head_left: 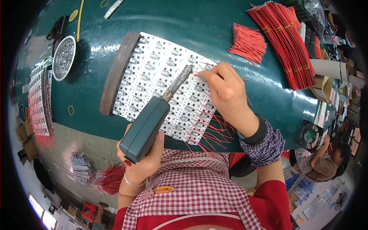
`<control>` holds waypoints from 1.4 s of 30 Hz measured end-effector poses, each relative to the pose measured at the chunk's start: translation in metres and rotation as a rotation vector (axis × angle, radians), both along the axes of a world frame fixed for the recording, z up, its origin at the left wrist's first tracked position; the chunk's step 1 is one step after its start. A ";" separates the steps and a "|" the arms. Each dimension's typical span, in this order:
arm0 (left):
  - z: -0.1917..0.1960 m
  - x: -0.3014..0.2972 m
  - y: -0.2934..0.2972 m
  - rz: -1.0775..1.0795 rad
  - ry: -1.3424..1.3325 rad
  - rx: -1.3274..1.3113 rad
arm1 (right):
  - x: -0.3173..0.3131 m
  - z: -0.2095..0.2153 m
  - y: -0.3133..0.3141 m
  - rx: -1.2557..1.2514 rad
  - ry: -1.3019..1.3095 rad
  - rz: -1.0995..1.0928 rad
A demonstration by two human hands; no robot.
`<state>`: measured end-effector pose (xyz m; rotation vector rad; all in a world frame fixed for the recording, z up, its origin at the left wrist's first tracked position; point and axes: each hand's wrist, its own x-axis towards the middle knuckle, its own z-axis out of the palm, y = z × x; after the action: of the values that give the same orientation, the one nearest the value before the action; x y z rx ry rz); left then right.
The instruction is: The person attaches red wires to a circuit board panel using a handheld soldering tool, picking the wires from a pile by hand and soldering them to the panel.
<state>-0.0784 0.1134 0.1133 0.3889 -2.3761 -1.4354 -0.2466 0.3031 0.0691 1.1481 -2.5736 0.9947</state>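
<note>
Dark green bench (214, 27) in a workshop, bearing 1 white circuit panel (153, 73). Left hand (143, 153) grips 1 soldering iron (153, 115) over the panel; right hand (226, 92) pinches 1 red wire (197, 75) on it.

A metal bowl (63, 57), rubber band (71, 110) and small fan (309, 135).

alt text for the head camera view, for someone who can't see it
A person's left hand holds a soldering iron to a white circuit board panel while the right hand places a red wire. Bundles of red wires lie on the green table.
</note>
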 end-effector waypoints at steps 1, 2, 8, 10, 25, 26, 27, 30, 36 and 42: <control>0.000 0.001 0.000 0.013 -0.018 0.028 | 0.000 0.000 -0.001 -0.011 0.009 -0.004; 0.000 0.002 0.000 0.017 -0.026 0.035 | 0.000 0.000 -0.001 -0.026 0.021 -0.014; 0.001 0.003 0.000 0.016 -0.048 0.037 | 0.014 0.007 -0.001 -0.002 0.096 -0.091; 0.000 0.003 -0.001 0.009 -0.031 0.028 | 0.017 0.005 -0.004 -0.035 0.089 -0.078; -0.002 0.002 -0.002 -0.034 -0.102 0.098 | 0.018 -0.003 -0.006 -0.068 0.047 -0.070; -0.002 0.002 -0.002 -0.048 -0.102 0.082 | 0.018 -0.003 -0.006 -0.079 0.050 -0.082; -0.002 0.001 -0.002 -0.062 -0.103 0.066 | 0.018 -0.003 -0.006 -0.074 0.048 -0.077; 0.001 0.001 -0.003 -0.078 -0.131 0.022 | 0.018 -0.002 -0.006 -0.064 0.046 -0.084; 0.004 -0.001 -0.002 -0.083 -0.118 -0.011 | 0.019 -0.002 -0.008 -0.054 0.055 -0.082; 0.003 0.000 -0.004 -0.100 -0.105 -0.041 | 0.020 -0.002 -0.009 -0.032 0.060 -0.094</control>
<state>-0.0779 0.1098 0.1160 0.3472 -2.5369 -1.4391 -0.2268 0.2941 0.0669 1.0222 -2.5298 0.9618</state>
